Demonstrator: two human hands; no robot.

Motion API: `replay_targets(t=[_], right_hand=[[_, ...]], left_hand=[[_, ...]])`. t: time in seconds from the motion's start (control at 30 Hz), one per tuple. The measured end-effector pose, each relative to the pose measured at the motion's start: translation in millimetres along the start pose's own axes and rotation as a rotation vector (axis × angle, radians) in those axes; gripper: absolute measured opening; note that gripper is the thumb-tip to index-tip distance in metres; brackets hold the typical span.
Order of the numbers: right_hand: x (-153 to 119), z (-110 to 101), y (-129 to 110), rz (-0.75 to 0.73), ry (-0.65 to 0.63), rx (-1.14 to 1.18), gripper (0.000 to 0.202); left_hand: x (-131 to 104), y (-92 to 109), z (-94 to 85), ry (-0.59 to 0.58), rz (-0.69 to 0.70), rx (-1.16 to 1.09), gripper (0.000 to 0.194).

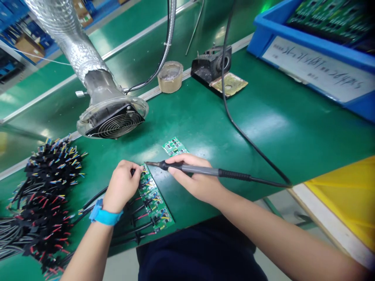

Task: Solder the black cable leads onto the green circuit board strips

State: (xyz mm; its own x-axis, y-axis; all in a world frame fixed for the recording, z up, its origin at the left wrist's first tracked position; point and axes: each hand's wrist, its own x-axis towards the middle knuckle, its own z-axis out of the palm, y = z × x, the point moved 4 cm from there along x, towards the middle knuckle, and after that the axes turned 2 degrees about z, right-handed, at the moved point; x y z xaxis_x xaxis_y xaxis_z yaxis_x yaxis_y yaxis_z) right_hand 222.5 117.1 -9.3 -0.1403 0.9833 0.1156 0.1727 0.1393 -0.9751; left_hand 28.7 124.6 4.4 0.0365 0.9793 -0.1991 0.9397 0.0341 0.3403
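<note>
My right hand (195, 175) grips a grey-handled soldering iron (202, 170), its tip pointing left to the far end of a green circuit board (155, 203). Whether the tip touches the board I cannot tell. Pinched in my left hand (124, 181), at that same end, is a black cable whose end is mostly hidden by my fingers. Several black cables with red and coloured wires lead off the board's left side. Just beyond my right hand lies another green circuit board (175, 146), partly covered by the hand. A blue strap (107, 216) circles my left wrist.
Bundled cables (49, 195) with bared wire ends are heaped at left. A fume extractor (117, 121) hangs above the bench. Behind are a tape roll (170, 78) and an iron stand (212, 66). A blue bin (281, 27) holds boards at right. The iron's cord (249, 136) crosses the bench.
</note>
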Motion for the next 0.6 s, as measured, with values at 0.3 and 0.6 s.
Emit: replay_targets(t=[0.3, 0.6], right_hand=[[-0.1, -9.3, -0.4, 0.003, 0.170, 0.123, 0.010], [0.3, -11.9, 3.2, -0.014, 0.297, 0.222, 0.012]], left_hand=[[6.9, -0.1, -3.9, -0.062, -0.079, -0.004, 0.027], [5.4, -14.5, -9.5, -0.169, -0.047, -0.156, 0.053]])
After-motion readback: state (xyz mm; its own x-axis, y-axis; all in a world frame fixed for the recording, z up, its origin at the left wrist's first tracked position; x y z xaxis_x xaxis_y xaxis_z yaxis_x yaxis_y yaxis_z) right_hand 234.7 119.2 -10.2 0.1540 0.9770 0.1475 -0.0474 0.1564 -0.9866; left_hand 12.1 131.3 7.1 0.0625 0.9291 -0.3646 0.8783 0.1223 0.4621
